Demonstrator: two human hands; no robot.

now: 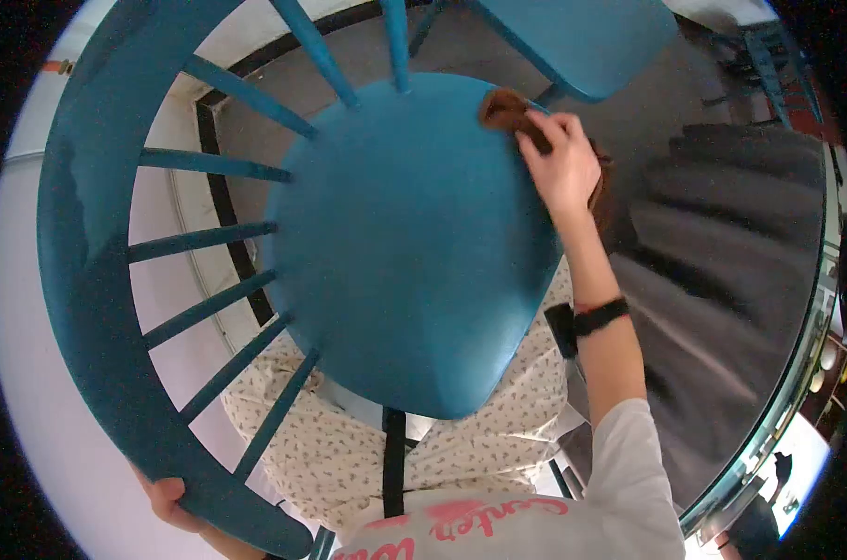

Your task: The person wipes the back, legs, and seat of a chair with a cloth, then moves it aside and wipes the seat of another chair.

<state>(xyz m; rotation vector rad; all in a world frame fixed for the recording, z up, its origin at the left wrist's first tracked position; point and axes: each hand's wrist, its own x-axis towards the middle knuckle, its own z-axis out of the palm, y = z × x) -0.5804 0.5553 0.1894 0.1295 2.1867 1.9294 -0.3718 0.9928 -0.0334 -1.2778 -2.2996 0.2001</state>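
A blue wooden chair (405, 233) with a spindle back fills the middle of the view. My right hand (563, 163) is closed on a brown cloth (509, 110). Part of that cloth lies against the far right edge of the seat, and more of it hangs past the edge behind my wrist. At the lower left, my left hand (167, 499) grips the curved backrest rail (87, 252), thumb on top; its other fingers are mostly hidden beneath the rail.
Another blue chair (582, 42) stands just beyond the seat. On the right is a table with a dark grey draped cloth (722, 280) and a glass-like edge. A white wall (50, 355) runs along the left. My lap in patterned trousers (479, 457) is below the seat.
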